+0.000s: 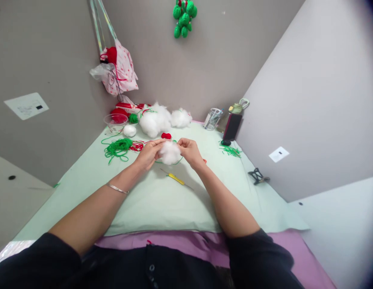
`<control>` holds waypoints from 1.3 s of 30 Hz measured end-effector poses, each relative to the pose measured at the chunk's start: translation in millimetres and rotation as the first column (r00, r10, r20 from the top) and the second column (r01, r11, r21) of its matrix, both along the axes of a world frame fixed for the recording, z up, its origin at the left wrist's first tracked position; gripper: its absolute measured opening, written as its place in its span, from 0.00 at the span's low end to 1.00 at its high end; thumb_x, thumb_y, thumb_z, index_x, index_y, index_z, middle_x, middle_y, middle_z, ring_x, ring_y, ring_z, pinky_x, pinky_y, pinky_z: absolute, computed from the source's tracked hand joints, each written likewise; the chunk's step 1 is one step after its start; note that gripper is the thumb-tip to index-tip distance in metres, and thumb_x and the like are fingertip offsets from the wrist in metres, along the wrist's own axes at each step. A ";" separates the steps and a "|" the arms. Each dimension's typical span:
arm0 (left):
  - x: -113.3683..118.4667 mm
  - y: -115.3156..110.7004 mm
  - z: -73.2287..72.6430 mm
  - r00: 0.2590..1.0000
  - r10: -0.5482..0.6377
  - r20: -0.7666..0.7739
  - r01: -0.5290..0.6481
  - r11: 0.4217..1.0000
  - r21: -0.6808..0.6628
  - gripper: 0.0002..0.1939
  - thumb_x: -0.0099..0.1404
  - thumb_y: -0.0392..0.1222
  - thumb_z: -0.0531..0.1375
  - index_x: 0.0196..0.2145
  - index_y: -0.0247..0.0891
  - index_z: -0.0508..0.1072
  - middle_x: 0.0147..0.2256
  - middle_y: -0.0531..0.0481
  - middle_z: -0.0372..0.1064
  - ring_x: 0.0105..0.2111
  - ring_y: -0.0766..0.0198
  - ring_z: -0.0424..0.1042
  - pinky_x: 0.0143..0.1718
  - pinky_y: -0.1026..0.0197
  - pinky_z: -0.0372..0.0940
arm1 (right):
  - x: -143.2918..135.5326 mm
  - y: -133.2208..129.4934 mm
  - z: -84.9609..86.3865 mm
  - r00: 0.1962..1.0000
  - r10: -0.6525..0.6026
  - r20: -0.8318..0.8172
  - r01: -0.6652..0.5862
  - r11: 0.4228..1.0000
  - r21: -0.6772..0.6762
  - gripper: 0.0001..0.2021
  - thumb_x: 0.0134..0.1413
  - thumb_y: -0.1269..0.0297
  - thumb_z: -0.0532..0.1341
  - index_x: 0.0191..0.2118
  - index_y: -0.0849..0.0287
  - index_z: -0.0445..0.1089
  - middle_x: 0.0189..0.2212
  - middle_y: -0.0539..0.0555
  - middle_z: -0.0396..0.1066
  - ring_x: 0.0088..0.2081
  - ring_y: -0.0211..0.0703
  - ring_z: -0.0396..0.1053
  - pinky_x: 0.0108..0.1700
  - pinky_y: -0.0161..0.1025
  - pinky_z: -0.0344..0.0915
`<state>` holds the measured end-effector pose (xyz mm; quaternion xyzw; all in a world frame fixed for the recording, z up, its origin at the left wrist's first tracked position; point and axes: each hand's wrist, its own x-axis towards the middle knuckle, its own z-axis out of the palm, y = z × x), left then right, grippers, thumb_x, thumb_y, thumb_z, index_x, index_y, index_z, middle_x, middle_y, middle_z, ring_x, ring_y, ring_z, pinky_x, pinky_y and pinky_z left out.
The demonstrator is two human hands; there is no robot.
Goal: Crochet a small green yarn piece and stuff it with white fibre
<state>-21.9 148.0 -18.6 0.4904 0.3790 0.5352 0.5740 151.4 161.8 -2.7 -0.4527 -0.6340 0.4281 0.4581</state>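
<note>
White fluff tuft (170, 153), wispy, rounded; held between fingers (183, 143)

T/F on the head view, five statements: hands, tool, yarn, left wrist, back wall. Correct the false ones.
1. The left hand and right hand are at the same white fluff tuft. True.
2. The yellow-handled tool lies on the pale green cloth. True.
3. All green yarn lies right of the hands. False: a tangled green heap lies to their left.
4. The left wrist is bare. False: it wears a bangle.
5. Nothing hangs on the wall ahead. False: a mainly green bunch does.
</note>
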 end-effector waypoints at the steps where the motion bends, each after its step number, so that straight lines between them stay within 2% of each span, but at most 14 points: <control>1: -0.5 0.1 -0.2 1.000 -0.009 0.002 0.009 1.000 -0.008 0.22 0.53 0.55 0.71 0.38 0.35 0.79 0.33 0.45 0.77 0.34 0.58 0.74 0.32 0.60 0.70 | -0.4 -0.4 0.2 1.000 0.012 -0.002 -0.012 1.000 0.003 0.17 0.42 0.51 0.66 0.22 0.56 0.62 0.17 0.42 0.57 0.22 0.31 0.50 0.27 0.35 0.47; 5: 1.9 -1.2 -3.5 1.000 -0.022 -0.001 0.022 0.999 -0.027 0.21 0.47 0.50 0.73 0.36 0.37 0.78 0.32 0.48 0.76 0.30 0.64 0.71 0.28 0.64 0.65 | -2.0 -0.5 -0.4 0.998 0.060 0.005 -0.060 0.998 0.012 0.18 0.43 0.48 0.65 0.23 0.56 0.62 0.18 0.43 0.59 0.23 0.32 0.53 0.27 0.35 0.49; 10: 5.9 -0.7 -8.4 0.999 0.029 -0.037 -0.029 1.000 -0.007 0.17 0.49 0.50 0.70 0.32 0.38 0.74 0.28 0.51 0.72 0.24 0.67 0.65 0.24 0.65 0.59 | 0.0 -2.1 0.9 0.991 0.129 0.039 -0.130 0.991 0.035 0.15 0.48 0.51 0.63 0.25 0.57 0.63 0.20 0.44 0.59 0.24 0.33 0.53 0.28 0.35 0.50; 13: 5.6 1.2 -10.7 0.992 0.096 -0.079 -0.093 0.995 0.045 0.12 0.50 0.46 0.67 0.30 0.38 0.72 0.26 0.54 0.68 0.25 0.67 0.63 0.26 0.64 0.57 | -0.6 -7.5 3.6 0.982 0.175 0.071 -0.178 0.983 0.048 0.12 0.50 0.55 0.61 0.27 0.57 0.64 0.22 0.45 0.60 0.26 0.34 0.54 0.29 0.35 0.50; 17: 2.7 2.8 -11.5 0.960 0.245 -0.136 -0.225 0.963 0.148 0.08 0.53 0.39 0.64 0.27 0.40 0.66 0.27 0.56 0.62 0.28 0.66 0.60 0.31 0.63 0.57 | -7.8 -17.8 7.3 0.968 0.229 0.102 -0.233 0.972 0.033 0.10 0.53 0.56 0.59 0.27 0.57 0.65 0.23 0.45 0.59 0.27 0.36 0.55 0.30 0.35 0.52; 21: 1.0 0.9 -10.0 0.927 0.334 -0.173 -0.291 0.928 0.231 0.08 0.55 0.35 0.63 0.29 0.41 0.65 0.30 0.56 0.62 0.32 0.64 0.61 0.34 0.63 0.58 | -17.7 -20.9 5.3 0.976 0.197 0.092 -0.199 0.980 0.020 0.11 0.51 0.55 0.60 0.27 0.56 0.64 0.22 0.45 0.59 0.26 0.36 0.56 0.30 0.35 0.53; 24: 2.3 -1.8 -9.7 0.926 0.332 -0.182 -0.280 0.924 0.260 0.07 0.56 0.36 0.61 0.32 0.42 0.65 0.32 0.55 0.63 0.33 0.63 0.62 0.35 0.62 0.58 | -21.7 -16.8 0.1 0.990 0.110 0.086 -0.113 0.993 0.021 0.10 0.48 0.57 0.60 0.25 0.56 0.62 0.20 0.44 0.57 0.24 0.35 0.53 0.28 0.35 0.51; 27: 4.1 -4.2 -9.7 0.943 0.281 -0.181 -0.227 0.936 0.269 0.07 0.57 0.37 0.62 0.33 0.41 0.66 0.34 0.54 0.64 0.33 0.63 0.63 0.37 0.62 0.60 | -21.5 -10.8 -4.8 0.996 0.016 0.088 -0.020 0.999 0.043 0.09 0.44 0.60 0.60 0.23 0.56 0.61 0.18 0.43 0.56 0.24 0.34 0.51 0.28 0.35 0.47; 32: 5.4 -5.8 -7.4 0.968 0.165 -0.191 -0.115 0.962 0.248 0.11 0.60 0.48 0.63 0.36 0.41 0.69 0.34 0.53 0.67 0.33 0.63 0.66 0.35 0.62 0.62 | -15.3 -2.4 -8.5 0.995 -0.076 0.065 0.073 0.996 0.052 0.11 0.44 0.58 0.61 0.21 0.55 0.59 0.18 0.43 0.55 0.24 0.33 0.50 0.27 0.35 0.46; 35: 4.3 -4.1 -5.4 0.967 0.158 -0.201 -0.109 0.966 0.237 0.12 0.57 0.47 0.65 0.35 0.40 0.70 0.32 0.53 0.68 0.33 0.63 0.66 0.35 0.63 0.63 | -11.0 -2.9 -5.9 0.998 -0.046 0.052 0.044 0.998 0.042 0.11 0.44 0.58 0.61 0.22 0.55 0.60 0.19 0.43 0.56 0.24 0.34 0.50 0.28 0.35 0.47; 39: 1.8 -0.7 -4.6 0.950 0.219 -0.222 -0.167 0.959 0.229 0.08 0.56 0.41 0.63 0.31 0.40 0.67 0.27 0.56 0.64 0.29 0.64 0.63 0.34 0.62 0.61 | -11.2 -14.5 4.5 0.995 0.098 0.019 -0.098 0.995 -0.002 0.07 0.46 0.59 0.61 0.26 0.56 0.65 0.22 0.45 0.59 0.26 0.35 0.54 0.29 0.35 0.52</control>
